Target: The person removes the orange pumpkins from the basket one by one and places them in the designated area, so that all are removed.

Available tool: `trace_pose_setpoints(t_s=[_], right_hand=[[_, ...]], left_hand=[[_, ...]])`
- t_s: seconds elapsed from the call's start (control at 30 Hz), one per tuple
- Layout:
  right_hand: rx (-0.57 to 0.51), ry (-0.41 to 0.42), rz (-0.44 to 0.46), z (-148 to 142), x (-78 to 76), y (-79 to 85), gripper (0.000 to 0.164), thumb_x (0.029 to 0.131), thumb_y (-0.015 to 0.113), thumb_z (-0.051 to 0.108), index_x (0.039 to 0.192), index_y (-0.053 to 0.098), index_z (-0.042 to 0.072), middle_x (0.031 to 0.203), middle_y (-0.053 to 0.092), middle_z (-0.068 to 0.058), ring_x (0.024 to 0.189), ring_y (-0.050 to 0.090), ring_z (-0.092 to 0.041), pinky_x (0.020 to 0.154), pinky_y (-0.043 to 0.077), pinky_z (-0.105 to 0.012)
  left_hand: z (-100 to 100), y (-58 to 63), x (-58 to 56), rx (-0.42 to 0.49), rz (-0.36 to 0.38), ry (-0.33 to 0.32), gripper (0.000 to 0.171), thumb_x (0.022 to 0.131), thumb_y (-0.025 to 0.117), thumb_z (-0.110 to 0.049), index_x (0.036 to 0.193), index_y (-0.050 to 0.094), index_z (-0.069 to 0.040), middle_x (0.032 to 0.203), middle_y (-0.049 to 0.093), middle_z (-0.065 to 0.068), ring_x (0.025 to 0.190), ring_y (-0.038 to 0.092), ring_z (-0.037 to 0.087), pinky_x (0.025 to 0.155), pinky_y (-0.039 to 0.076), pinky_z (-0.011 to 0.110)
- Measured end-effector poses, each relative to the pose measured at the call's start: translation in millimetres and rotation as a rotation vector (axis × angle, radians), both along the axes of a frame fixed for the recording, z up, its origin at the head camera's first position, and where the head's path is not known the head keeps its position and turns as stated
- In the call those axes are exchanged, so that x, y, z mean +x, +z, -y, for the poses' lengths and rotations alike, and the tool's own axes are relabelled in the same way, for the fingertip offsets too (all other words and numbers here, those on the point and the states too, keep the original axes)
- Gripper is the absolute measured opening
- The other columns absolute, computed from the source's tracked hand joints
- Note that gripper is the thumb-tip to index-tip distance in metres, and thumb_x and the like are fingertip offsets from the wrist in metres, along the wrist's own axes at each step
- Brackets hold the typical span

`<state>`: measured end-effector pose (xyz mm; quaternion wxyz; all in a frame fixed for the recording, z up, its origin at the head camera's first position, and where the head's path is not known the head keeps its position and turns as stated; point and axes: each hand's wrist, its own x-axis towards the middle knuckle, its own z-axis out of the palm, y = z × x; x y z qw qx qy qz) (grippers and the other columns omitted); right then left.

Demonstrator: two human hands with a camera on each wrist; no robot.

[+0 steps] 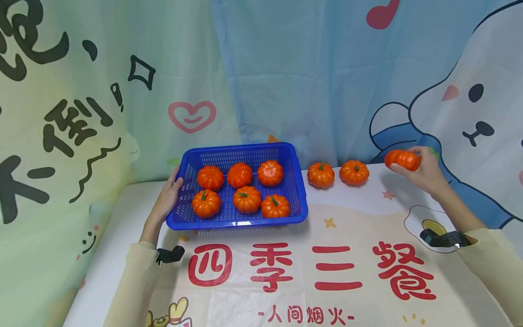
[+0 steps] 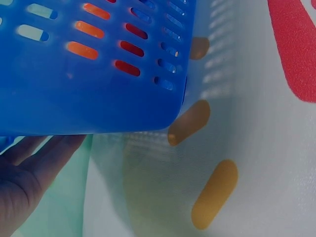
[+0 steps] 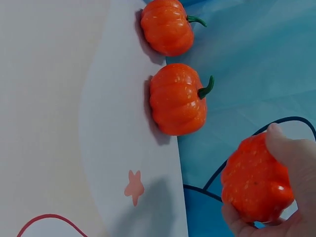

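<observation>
At the left end of the blue plastic basket [image 1: 303, 200], my left hand [image 1: 166, 195] holds the rim. In the left wrist view its fingers [image 2: 57, 150] reach behind the basket's edge, which hides their tips. Several small orange pumpkins lie inside in two rows, including one pumpkin [image 1: 206, 204] at the front left. Off to the right, my right hand [image 1: 429, 171] grips another pumpkin [image 1: 402, 160] between thumb and fingers, raised above the table's back right part. The right wrist view shows the thumb on top of this held pumpkin [image 3: 256, 180], its underside facing the camera.
Two loose pumpkins, a left one [image 1: 320, 175] and a right one [image 1: 354, 173], sit on the table right of the basket, near the back edge. A printed curtain [image 1: 282, 91] hangs directly behind. The tablecloth [image 1: 302, 268] bears large red characters in front of the basket.
</observation>
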<state>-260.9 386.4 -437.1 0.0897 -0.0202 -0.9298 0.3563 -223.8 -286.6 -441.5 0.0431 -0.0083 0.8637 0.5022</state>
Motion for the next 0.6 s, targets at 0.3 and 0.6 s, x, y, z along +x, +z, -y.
trace_pose_setpoints(t_s=[0.3,0.6], right_hand=[[0.013,0.003,0.011,3.9,2.9,2.5,0.064,0.088,0.068,0.016,0.132,0.029,-0.008,0.132,0.031,-0.033,0.116,0.035,-0.049,0.074,0.043,-0.020],[0.031,0.078,-0.078,3.6,2.6,0.4,0.059,0.087,0.072,0.017,0.123,0.035,-0.010,0.124,0.038,-0.032,0.111,0.038,-0.047,0.064,0.026,0.005]], left_hand=[[-1.8,0.9,0.9,-0.002,0.005,0.002,0.058,0.106,0.023,-0.033,0.158,0.002,-0.017,0.165,0.005,0.014,0.151,0.006,0.039,0.120,0.004,0.061],[-1.3,1.6,2.0,-0.008,0.008,0.003,0.058,0.106,0.023,-0.035,0.158,0.001,-0.019,0.165,0.005,0.013,0.151,0.006,0.040,0.119,0.004,0.063]])
